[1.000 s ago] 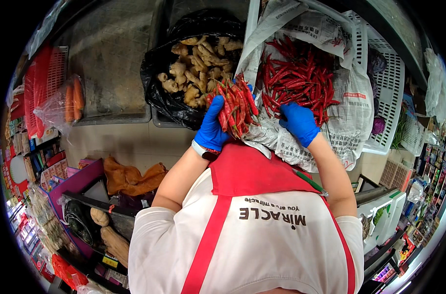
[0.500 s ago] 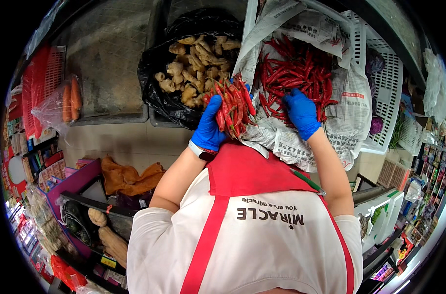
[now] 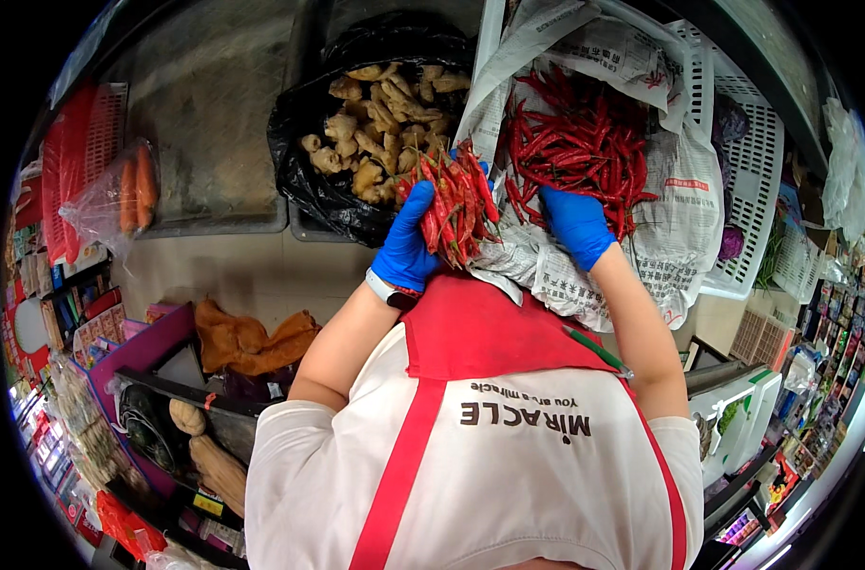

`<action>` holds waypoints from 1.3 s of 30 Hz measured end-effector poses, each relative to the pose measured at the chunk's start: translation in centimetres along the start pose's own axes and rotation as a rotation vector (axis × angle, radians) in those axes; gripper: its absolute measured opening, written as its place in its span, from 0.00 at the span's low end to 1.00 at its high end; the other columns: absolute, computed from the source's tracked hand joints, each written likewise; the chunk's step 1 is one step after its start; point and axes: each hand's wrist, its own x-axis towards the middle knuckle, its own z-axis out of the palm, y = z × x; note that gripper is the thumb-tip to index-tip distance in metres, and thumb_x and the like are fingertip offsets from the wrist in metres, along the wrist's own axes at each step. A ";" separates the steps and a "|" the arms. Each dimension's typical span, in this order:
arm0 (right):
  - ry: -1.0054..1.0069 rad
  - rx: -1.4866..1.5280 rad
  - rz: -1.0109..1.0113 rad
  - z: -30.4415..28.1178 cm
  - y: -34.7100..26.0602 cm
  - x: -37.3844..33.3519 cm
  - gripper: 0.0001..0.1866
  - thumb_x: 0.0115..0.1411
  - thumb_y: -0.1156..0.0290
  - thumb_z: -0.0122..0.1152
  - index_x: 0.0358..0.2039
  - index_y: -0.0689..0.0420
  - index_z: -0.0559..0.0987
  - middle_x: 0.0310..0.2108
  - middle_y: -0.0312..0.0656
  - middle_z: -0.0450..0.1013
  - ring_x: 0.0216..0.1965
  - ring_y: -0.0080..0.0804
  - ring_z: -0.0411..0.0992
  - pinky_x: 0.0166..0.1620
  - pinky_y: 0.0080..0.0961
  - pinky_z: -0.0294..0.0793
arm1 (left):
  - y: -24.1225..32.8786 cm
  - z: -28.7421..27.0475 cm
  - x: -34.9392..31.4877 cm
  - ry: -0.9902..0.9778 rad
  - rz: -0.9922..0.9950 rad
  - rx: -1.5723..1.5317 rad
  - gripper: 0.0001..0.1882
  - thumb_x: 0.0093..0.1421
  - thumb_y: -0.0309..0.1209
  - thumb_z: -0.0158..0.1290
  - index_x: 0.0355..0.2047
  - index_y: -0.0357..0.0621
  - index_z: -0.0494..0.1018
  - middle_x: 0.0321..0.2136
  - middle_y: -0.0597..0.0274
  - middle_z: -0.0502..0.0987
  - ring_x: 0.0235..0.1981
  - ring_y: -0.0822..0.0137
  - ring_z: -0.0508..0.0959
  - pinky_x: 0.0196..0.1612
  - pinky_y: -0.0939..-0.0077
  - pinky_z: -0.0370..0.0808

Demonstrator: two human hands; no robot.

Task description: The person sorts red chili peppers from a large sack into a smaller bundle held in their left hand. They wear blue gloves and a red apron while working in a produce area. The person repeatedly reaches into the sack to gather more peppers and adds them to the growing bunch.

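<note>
A thick bunch of red chili peppers (image 3: 454,204), stems and all, is cradled in my left hand (image 3: 406,242), which wears a blue glove and closes around it. It hangs between the bag of ginger and the newspaper-lined crate. At the near edge of the larger chili pile (image 3: 585,142), my right hand (image 3: 577,226), also in a blue glove, reaches down with its back upward. Its fingers are curled toward the chilies, and what they pinch, if anything, is hidden beneath the hand. Newspaper (image 3: 689,190) lies under the pile.
A black plastic bag (image 3: 295,142) of ginger (image 3: 385,114) sits left of the chilies. Purple cabbages (image 3: 730,242) lie in the white crate (image 3: 760,171) at right. Bagged carrots (image 3: 138,190) rest by a dark tray (image 3: 209,123) at far left. An orange cloth-like thing (image 3: 247,342) lies below.
My right hand has shifted slightly left and nearer, from on the chilies to the pile's near edge, and its fingers have turned under. The left hand still holds the bunch.
</note>
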 end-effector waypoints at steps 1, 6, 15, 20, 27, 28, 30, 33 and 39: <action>-0.006 -0.004 -0.022 -0.3 0.3 -0.2 0.10 0.52 0.66 0.52 0.36 0.52 0.72 0.26 0.48 0.72 0.28 0.49 0.71 0.29 0.40 0.69 | 0.0 0.0 0.0 0.002 -0.002 0.002 0.39 0.55 0.48 0.49 0.59 0.39 0.47 0.57 0.50 0.56 0.57 0.57 0.60 0.60 0.63 0.56; -0.031 0.078 -0.029 -0.8 1.0 -0.8 0.11 0.52 0.63 0.53 0.35 0.54 0.73 0.27 0.48 0.72 0.29 0.47 0.71 0.31 0.38 0.70 | -0.1 -0.1 0.1 0.003 -0.011 -0.028 0.39 0.55 0.47 0.49 0.59 0.39 0.47 0.57 0.50 0.56 0.57 0.57 0.60 0.60 0.63 0.56; -0.113 0.091 -0.012 0.2 0.2 -1.3 0.12 0.45 0.63 0.60 0.29 0.55 0.74 0.26 0.47 0.72 0.29 0.47 0.71 0.31 0.38 0.70 | -0.1 -0.1 0.1 0.016 -0.008 -0.016 0.39 0.55 0.46 0.50 0.59 0.38 0.47 0.57 0.50 0.55 0.58 0.58 0.59 0.60 0.64 0.56; -0.075 0.104 -0.005 0.3 -0.1 -1.4 0.11 0.45 0.63 0.60 0.27 0.56 0.74 0.27 0.48 0.72 0.30 0.47 0.71 0.31 0.39 0.70 | -0.1 -0.2 0.1 0.001 -0.020 -0.077 0.36 0.55 0.44 0.50 0.58 0.41 0.50 0.55 0.53 0.59 0.55 0.61 0.62 0.58 0.67 0.59; 0.006 0.212 -0.009 0.6 -0.7 -0.6 0.10 0.47 0.63 0.58 0.26 0.56 0.72 0.27 0.49 0.72 0.30 0.48 0.71 0.31 0.39 0.70 | -0.1 0.0 0.2 0.014 -0.010 -0.070 0.36 0.56 0.44 0.50 0.58 0.41 0.49 0.55 0.52 0.59 0.56 0.60 0.61 0.58 0.66 0.58; 0.005 0.219 0.004 0.9 -0.8 -0.3 0.10 0.48 0.63 0.58 0.26 0.56 0.72 0.27 0.49 0.72 0.30 0.48 0.71 0.31 0.40 0.70 | -0.1 0.1 0.1 0.014 -0.010 -0.103 0.34 0.56 0.42 0.50 0.58 0.41 0.51 0.54 0.54 0.61 0.55 0.61 0.63 0.57 0.66 0.60; 0.009 0.176 0.014 1.4 -0.8 0.1 0.11 0.48 0.63 0.57 0.27 0.56 0.72 0.27 0.49 0.72 0.30 0.48 0.71 0.32 0.40 0.70 | -0.1 0.3 0.2 0.024 -0.003 -0.035 0.37 0.56 0.45 0.49 0.59 0.40 0.48 0.56 0.51 0.57 0.57 0.59 0.60 0.59 0.65 0.57; -0.027 0.137 0.053 1.8 -0.8 0.3 0.13 0.48 0.60 0.58 0.28 0.55 0.72 0.26 0.47 0.72 0.29 0.47 0.71 0.31 0.38 0.69 | -0.2 0.1 0.2 0.024 -0.006 -0.008 0.39 0.55 0.47 0.49 0.59 0.40 0.47 0.57 0.49 0.55 0.58 0.58 0.59 0.60 0.64 0.56; -0.065 0.283 0.116 -2.7 -1.2 -1.8 0.12 0.48 0.62 0.57 0.30 0.54 0.74 0.26 0.45 0.73 0.29 0.44 0.72 0.32 0.35 0.70 | 0.0 0.0 0.1 0.025 -0.014 -0.007 0.40 0.55 0.48 0.49 0.59 0.39 0.47 0.57 0.50 0.56 0.57 0.58 0.59 0.59 0.63 0.56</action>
